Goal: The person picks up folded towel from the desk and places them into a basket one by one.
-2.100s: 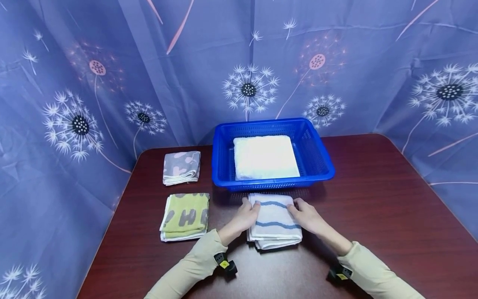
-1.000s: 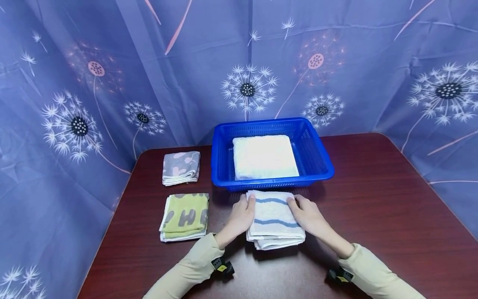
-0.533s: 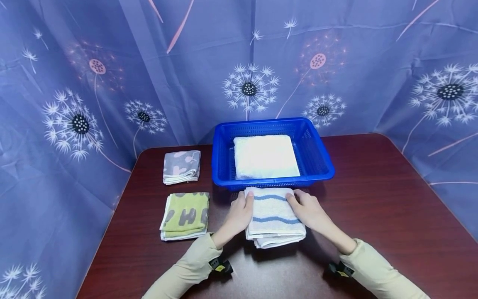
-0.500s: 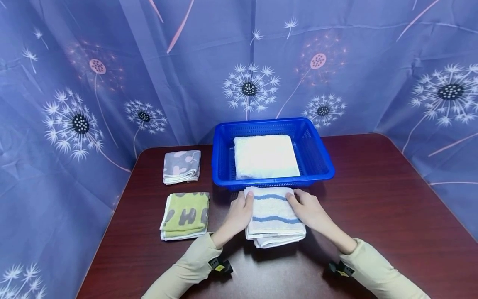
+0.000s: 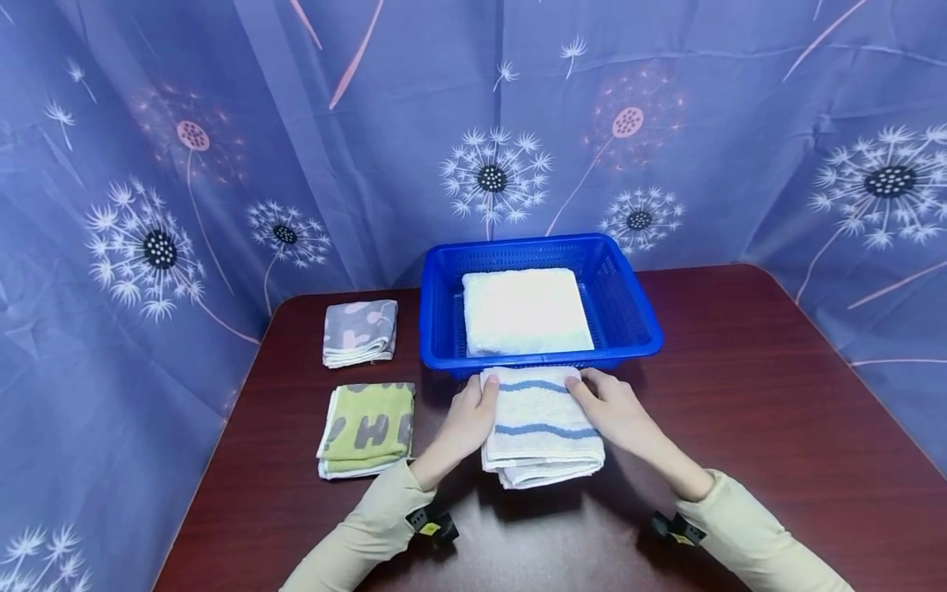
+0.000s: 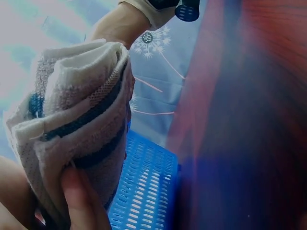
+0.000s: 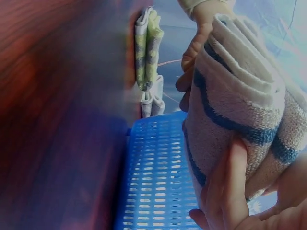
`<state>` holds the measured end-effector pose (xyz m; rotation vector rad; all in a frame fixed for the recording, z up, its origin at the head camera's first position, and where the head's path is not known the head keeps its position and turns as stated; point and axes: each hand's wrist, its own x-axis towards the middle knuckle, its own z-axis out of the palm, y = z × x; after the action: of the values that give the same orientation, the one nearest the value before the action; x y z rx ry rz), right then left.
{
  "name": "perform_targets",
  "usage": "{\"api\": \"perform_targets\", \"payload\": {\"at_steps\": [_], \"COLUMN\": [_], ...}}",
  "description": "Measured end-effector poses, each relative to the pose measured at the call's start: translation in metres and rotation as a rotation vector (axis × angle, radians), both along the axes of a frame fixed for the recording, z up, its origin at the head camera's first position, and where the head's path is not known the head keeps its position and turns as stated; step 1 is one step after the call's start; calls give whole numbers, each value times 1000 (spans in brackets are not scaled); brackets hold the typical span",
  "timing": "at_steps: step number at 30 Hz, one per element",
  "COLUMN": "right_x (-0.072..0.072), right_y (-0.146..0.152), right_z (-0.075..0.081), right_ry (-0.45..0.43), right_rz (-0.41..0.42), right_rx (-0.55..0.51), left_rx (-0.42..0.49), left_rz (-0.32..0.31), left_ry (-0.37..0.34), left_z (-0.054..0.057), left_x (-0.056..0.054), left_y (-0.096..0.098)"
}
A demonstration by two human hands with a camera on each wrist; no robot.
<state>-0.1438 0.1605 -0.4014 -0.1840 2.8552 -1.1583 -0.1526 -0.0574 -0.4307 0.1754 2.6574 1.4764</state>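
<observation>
Left of our hands, a folded grey towel [image 5: 360,333] and a green towel [image 5: 367,433] lie on the bench [image 5: 755,386]. Our left hand [image 5: 471,418] grips one side of a folded striped towel [image 5: 546,415], thumb on top. Between our hands, that towel has risen off the bench and edged toward the blue basket [image 5: 503,362] just beyond, which holds a white towel [image 5: 527,312]; we judge the lift done, the carry begun. Our right hand [image 5: 617,411] clamps the opposite side.

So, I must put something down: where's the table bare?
Bare: right side of the table, between blue basket and edge; also front, between sleeves. Crowded: left, with grey towel and green towel; centre, where left hand and right hand hold striped towel.
</observation>
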Motion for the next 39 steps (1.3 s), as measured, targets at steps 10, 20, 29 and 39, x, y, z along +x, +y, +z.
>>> {"api": "perform_targets", "payload": {"at_steps": [10,20,29,39], "right_x": [3,5,4,2], "right_y": [1,1,2,2], "right_z": [4,11,13,19], "right_ry": [-6,25,22,4], "right_rz": [9,20,24,18], "right_rx": [-18,-13,-41,-79], "left_rx": [39,92,157,193], "left_rz": [-3,-8,-28,-36], "left_ry": [-36,-43,-79,-98], "left_z": [1,7,15,20], "left_x": [5,5,6,1], "left_y": [0,-1,-1,-2]}}
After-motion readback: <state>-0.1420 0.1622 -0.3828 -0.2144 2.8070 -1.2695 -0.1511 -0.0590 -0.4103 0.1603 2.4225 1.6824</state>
